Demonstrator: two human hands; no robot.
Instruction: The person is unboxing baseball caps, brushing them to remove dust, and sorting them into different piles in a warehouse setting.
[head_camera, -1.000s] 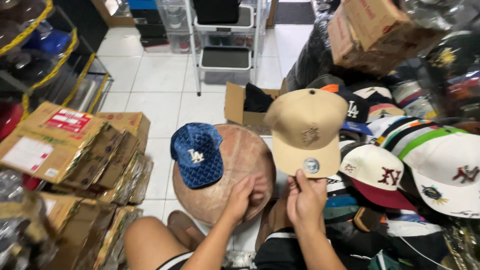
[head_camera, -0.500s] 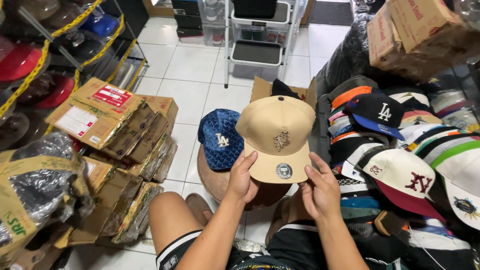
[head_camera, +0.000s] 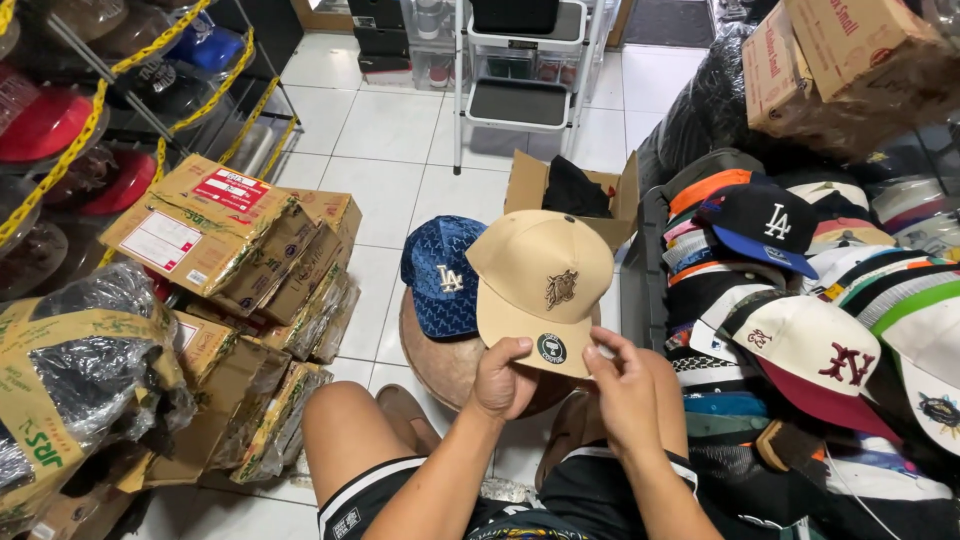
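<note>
Now | tan cap (head_camera: 540, 285) above both hands | left grip (head_camera: 503, 378), right grip (head_camera: 620, 385) clamped on its brim

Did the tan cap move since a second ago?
Yes. The tan cap came left, from beside the round wooden stool to over it, next to the blue cap.

I'm seeing flattened brown cartons (head_camera: 215, 235) stacking at left, white and red labels (head_camera: 232, 188) showing on top, open box (head_camera: 570, 190) sitting centre, brown carton (head_camera: 840, 60) leaning upper right.
</note>
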